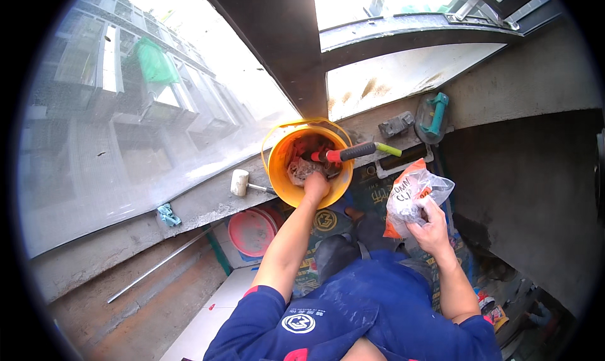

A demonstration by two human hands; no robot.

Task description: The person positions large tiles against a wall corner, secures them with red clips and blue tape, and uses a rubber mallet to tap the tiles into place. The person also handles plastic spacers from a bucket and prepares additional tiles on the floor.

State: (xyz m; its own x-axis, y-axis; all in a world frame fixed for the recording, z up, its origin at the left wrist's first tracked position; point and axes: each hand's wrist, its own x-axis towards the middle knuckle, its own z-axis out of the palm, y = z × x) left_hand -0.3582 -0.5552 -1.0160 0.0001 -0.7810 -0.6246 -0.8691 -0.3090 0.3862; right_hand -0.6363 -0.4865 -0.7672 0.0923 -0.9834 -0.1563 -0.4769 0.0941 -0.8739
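Note:
My left hand (316, 187) reaches over the near rim of a yellow bucket (341, 187). Its fingers curl at the edge of a crumpled clear plastic bag (305, 170) inside, with the fingertips partly hidden. Out of the bucket, toward the right, sticks a tool with a red and black handle (357, 151) and a yellow-green end. Held up to the right of the bucket, a clear plastic bag with orange and white printing (403, 200) hangs in my right hand (430, 227). That hand is closed on the bag's lower right part; small greyish contents show through the plastic.
A white-headed mallet (240, 182) lies on the ledge left of the bucket, beyond a crumpled blue wrapper (168, 215). Below stands a pink-topped bucket (252, 232). On the right ledge are a grey block (396, 125) and a clear container with a teal handle (433, 118). Glass panes rise beyond.

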